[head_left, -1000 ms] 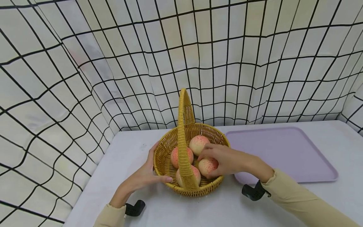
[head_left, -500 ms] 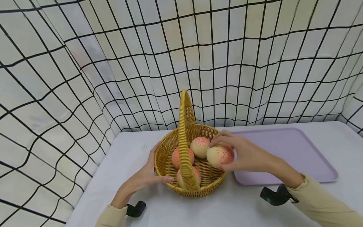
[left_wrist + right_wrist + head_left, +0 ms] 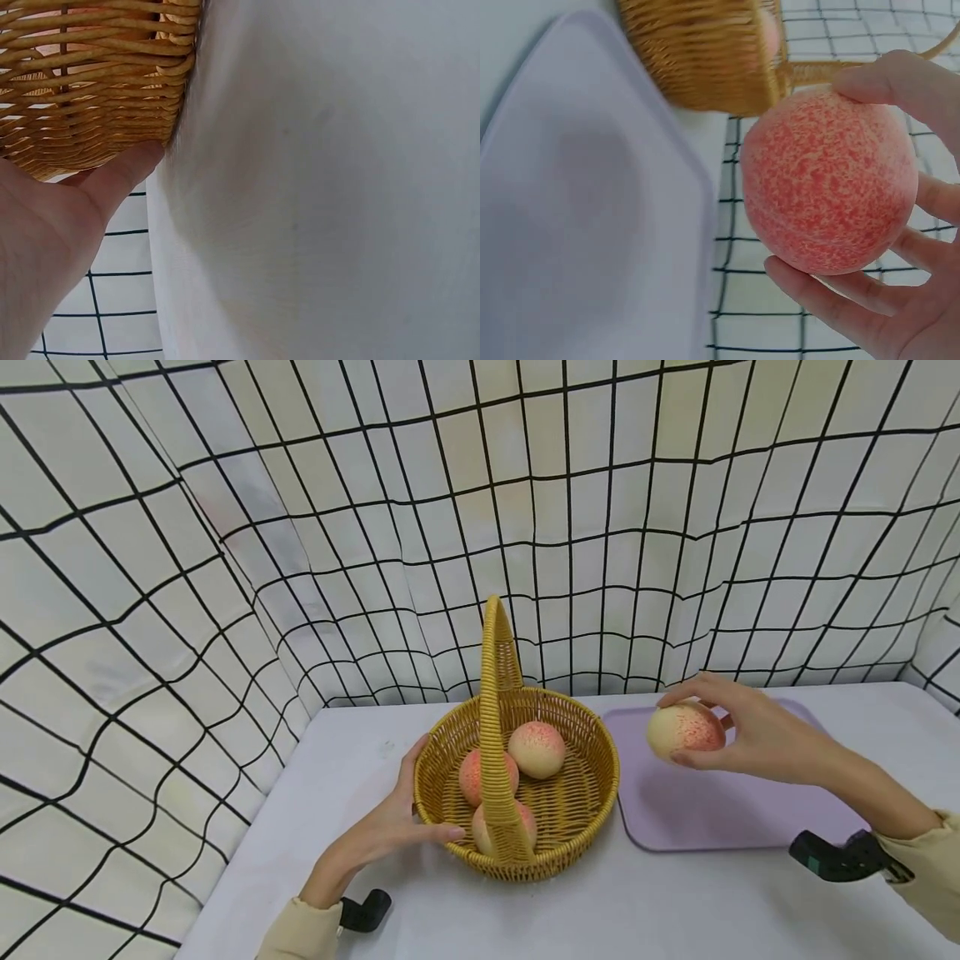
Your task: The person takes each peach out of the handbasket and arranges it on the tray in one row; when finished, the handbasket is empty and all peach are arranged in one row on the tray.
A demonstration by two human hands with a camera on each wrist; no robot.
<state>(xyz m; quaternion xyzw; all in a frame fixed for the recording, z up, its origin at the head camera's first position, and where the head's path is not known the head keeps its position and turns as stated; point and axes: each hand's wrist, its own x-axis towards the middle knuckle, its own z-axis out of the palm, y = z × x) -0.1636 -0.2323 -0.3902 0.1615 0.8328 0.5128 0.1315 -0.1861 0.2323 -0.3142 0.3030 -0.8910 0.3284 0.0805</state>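
My right hand (image 3: 757,735) holds a peach (image 3: 684,732) above the lilac tray (image 3: 720,814), thumb on one side and fingers on the other. In the right wrist view the peach (image 3: 829,184) shows its speckled red side. To the left stands a yellow wicker basket (image 3: 577,847) with a tall handle. Inside it are three more peaches: one at the back (image 3: 537,749), one at the left (image 3: 471,777) and one at the front, partly behind the handle. My left hand (image 3: 390,818) rests spread against the basket's left outer wall; its thumb (image 3: 124,176) lies straight along the wicker near the base.
A white-covered table (image 3: 637,910) carries basket and tray, the tray just right of the basket. Black grid netting (image 3: 600,527) over pale walls rises behind and at the left. Each wrist wears a black device, such as the left one (image 3: 366,911).
My right hand has lifted the peach out of the basket and carried it right, over the tray. My left hand has stayed against the basket.
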